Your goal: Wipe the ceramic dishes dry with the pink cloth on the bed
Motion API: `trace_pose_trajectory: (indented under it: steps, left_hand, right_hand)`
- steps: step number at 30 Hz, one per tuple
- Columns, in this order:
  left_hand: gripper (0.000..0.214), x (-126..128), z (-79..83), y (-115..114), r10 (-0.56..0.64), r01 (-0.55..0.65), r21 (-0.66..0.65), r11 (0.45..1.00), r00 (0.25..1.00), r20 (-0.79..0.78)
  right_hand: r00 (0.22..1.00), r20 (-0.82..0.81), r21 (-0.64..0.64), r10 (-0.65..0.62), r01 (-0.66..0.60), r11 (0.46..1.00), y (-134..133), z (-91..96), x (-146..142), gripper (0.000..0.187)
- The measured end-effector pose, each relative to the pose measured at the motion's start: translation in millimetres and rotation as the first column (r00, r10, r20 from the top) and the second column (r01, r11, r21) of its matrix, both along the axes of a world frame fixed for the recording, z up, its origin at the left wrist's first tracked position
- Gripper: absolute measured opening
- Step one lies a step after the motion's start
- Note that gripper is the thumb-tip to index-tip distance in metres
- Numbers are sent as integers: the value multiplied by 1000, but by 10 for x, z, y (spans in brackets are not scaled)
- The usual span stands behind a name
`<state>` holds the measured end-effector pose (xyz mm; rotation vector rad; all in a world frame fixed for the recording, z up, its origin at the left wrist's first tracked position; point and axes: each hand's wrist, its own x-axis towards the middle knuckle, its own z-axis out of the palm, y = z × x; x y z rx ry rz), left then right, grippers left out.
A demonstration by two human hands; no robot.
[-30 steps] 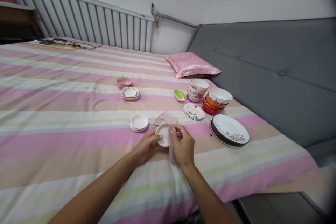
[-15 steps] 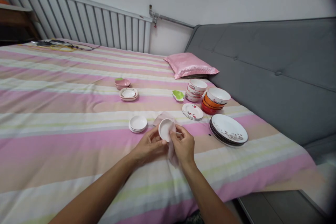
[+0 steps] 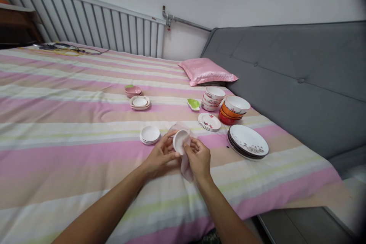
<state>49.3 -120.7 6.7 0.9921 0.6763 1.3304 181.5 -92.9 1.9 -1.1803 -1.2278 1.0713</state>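
Observation:
A small round white dish (image 3: 178,140) is held tilted above the bed by both hands. My left hand (image 3: 162,153) grips its left edge between thumb and fingers. My right hand (image 3: 199,156) is closed on a thin pale pink cloth (image 3: 186,169), its thumb pressing the cloth onto the dish's inner face. Part of the cloth spreads out behind the dish, and a corner hangs below. Just left of the hands sits a short stack of small white dishes (image 3: 150,134).
Small rectangular dishes (image 3: 140,103) and pink bowls (image 3: 133,91) stand farther left. To the right are a green leaf-shaped dish (image 3: 193,104), flowered saucers (image 3: 209,121), white bowls (image 3: 215,93), orange and red bowls (image 3: 228,114) and large plates (image 3: 249,140). A pink pillow (image 3: 208,71) lies by the grey headboard (image 3: 286,61).
The dish has turned slightly in my hands, its face angled more to the right. My right hand has shifted a little with the cloth. The stacks on the bed stay put.

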Motion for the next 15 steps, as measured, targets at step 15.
trace_pose_trajectory:
  steps: [15]
  left_hand:
    - [55, -103, 6, 35, -76, 82, 47, 996, 989, -129]
  right_hand:
    - [997, 74, 69, -32, 27, 997, -33, 85, 37, 32]
